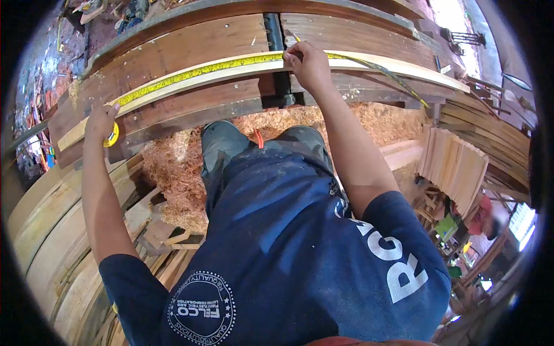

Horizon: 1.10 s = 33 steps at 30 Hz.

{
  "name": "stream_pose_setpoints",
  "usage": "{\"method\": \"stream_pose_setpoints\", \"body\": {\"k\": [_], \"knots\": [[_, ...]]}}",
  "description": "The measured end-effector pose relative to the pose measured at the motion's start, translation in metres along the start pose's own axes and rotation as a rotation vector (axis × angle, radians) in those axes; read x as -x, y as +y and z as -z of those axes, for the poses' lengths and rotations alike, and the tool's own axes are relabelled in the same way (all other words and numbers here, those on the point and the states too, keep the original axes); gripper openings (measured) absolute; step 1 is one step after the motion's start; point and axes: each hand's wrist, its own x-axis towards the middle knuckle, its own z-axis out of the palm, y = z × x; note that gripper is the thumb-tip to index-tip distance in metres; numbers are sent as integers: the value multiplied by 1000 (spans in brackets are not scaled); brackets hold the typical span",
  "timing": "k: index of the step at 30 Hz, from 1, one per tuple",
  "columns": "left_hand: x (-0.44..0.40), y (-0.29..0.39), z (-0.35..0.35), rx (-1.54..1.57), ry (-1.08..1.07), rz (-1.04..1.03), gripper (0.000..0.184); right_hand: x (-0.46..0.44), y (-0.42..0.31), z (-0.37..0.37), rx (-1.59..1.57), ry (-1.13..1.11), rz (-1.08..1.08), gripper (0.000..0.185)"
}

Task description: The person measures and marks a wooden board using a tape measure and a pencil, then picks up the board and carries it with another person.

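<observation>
A yellow tape measure blade (202,70) lies along a long pale wooden strip (242,72) on the workbench. My left hand (101,122) is closed around the tape measure case (112,135) near the strip's left end; the round yellow side of the case shows below the fingers. Farther right, my right hand (309,64) is closed in a pinch at the blade and strip. What looks like a thin yellow pencil (296,38) sticks up from it, its lower part hidden by the fingers. Past this hand, the blade's free end (398,81) bends off the strip toward me.
The brown plank workbench (190,43) has a dark gap (276,34) across its middle. Wood shavings (179,167) cover the floor by my legs. Curved boards (52,230) lie at left; stacked boards (453,164) stand at right. Another person (482,216) is at lower right.
</observation>
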Motion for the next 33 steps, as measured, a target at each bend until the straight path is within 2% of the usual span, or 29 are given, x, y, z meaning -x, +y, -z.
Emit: {"method": "stream_pose_setpoints", "body": {"k": [1, 4, 7, 10, 13, 33], "knots": [[-6, 1, 5, -85, -121, 16, 57, 1, 1, 0, -9, 16, 17, 16], [-7, 0, 1, -15, -38, -1, 60, 1, 0, 0, -33, 9, -22, 16], [-6, -3, -1, 48, 24, -38, 53, 2, 0, 1, -14, 30, -3, 15], [-9, 1, 5, -39, -44, -2, 51, 3, -1, 2, -14, 44, 4, 14], [-15, -6, 3, -107, -22, -54, 52, 4, -6, 1, -53, 57, -16, 14], [-33, -21, -1, -53, -75, -62, 57, 6, -3, -1, 16, 46, 10, 16]]}}
